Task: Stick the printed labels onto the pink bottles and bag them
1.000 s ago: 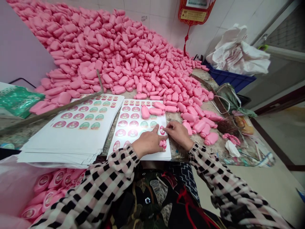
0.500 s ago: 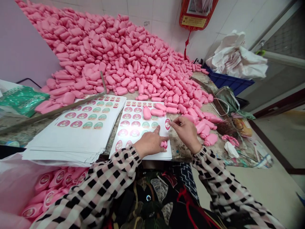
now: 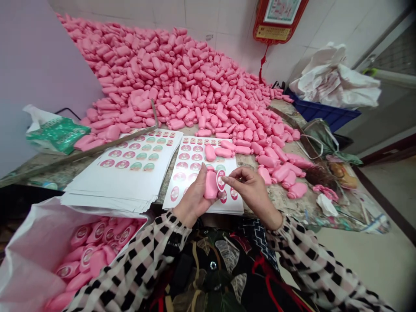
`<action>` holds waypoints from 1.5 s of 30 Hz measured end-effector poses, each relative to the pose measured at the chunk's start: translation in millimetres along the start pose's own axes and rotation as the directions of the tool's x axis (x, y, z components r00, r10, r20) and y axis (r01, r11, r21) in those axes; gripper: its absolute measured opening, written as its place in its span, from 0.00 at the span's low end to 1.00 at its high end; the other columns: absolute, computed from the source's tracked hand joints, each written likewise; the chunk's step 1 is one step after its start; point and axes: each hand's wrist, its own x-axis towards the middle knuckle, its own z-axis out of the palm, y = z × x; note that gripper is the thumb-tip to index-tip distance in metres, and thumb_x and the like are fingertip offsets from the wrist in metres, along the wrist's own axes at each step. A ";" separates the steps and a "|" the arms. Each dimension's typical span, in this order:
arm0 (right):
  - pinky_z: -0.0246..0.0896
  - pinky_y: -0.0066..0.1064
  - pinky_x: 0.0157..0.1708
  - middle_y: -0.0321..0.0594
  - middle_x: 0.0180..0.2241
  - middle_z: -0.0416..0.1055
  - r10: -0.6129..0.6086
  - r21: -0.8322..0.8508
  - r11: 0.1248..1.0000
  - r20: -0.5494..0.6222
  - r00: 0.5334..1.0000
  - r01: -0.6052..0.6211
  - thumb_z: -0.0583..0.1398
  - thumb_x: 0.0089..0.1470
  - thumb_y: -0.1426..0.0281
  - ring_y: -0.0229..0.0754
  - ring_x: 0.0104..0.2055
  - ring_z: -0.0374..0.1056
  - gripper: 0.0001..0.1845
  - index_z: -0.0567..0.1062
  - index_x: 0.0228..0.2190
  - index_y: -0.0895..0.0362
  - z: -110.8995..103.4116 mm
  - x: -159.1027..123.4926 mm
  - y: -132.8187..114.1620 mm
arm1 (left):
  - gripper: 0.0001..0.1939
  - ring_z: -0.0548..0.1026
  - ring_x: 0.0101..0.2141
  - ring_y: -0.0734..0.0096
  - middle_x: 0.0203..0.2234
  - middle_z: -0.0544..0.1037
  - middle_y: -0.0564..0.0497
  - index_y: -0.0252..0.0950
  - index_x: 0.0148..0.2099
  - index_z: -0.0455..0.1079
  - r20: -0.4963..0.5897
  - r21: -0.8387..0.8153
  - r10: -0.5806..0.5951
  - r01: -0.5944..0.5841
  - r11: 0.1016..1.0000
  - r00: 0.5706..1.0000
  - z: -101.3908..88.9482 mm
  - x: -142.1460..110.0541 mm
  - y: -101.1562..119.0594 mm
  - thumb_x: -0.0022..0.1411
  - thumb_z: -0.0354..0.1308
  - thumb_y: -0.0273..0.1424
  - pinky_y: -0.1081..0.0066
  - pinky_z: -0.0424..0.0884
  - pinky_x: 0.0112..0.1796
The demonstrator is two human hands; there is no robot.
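Note:
My left hand point(image 3: 194, 195) is wrapped round a small pink plastic bottle point(image 3: 211, 184), held just above a sticker sheet point(image 3: 180, 177). Between thumb and forefinger, my right hand point(image 3: 253, 188) pinches an oval pink-and-white sticker point(image 3: 221, 180) by its right edge. The sticker is close against the bottle's right side; whether it touches the surface I cannot tell. Rows of pink and green labels are printed on the sheet beneath. A few loose pink bottles point(image 3: 224, 151) lie across the sheet's top right part.
A large heap of pink bottles point(image 3: 169, 78) covers the table's back. Left are a stack of sticker sheets point(image 3: 110, 190), a long stick point(image 3: 97, 149) and a green-white packet point(image 3: 58, 134). A white bag point(image 3: 29, 260) at lower left holds labelled bottles. A blue crate point(image 3: 328, 112) stands right.
My left hand has come off the sheet and now holds a bottle upright. My right hand has brought the sticker left, beside that bottle. The whole view has shifted a little.

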 end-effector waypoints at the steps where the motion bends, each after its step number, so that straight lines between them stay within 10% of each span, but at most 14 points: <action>1: 0.55 0.27 0.22 0.33 0.21 0.69 0.005 -0.010 1.000 0.016 1.000 -0.005 0.65 0.44 0.57 0.35 0.21 0.61 0.15 0.72 0.24 0.55 4.8 -2.4 0.0 | 0.22 0.70 0.24 0.75 0.28 0.71 0.53 0.37 0.39 0.65 -0.004 -0.058 -0.013 0.013 0.998 1.000 1.1 -1.2 -0.2 0.56 0.54 0.52 0.73 0.70 0.25; 39: 0.57 0.29 0.26 0.34 0.23 0.72 0.021 -0.228 0.974 0.099 0.995 0.003 0.60 0.49 0.56 0.38 0.23 0.67 0.13 0.73 0.26 0.53 15.9 -13.7 7.2 | 0.27 0.67 0.20 0.77 0.21 0.68 0.54 0.33 0.38 0.68 0.100 -0.059 0.052 -0.046 0.997 0.994 -6.5 1.6 -14.8 0.54 0.53 0.54 0.74 0.67 0.23; 45: 0.56 0.29 0.27 0.34 0.22 0.73 0.044 -0.276 0.961 0.136 0.990 -0.005 0.59 0.51 0.56 0.39 0.25 0.68 0.13 0.73 0.29 0.52 11.7 -13.7 8.6 | 0.14 0.67 0.21 0.78 0.23 0.67 0.56 0.35 0.37 0.66 0.205 0.045 0.070 -0.080 0.996 0.976 -8.7 -2.9 -14.9 0.55 0.62 0.40 0.75 0.65 0.25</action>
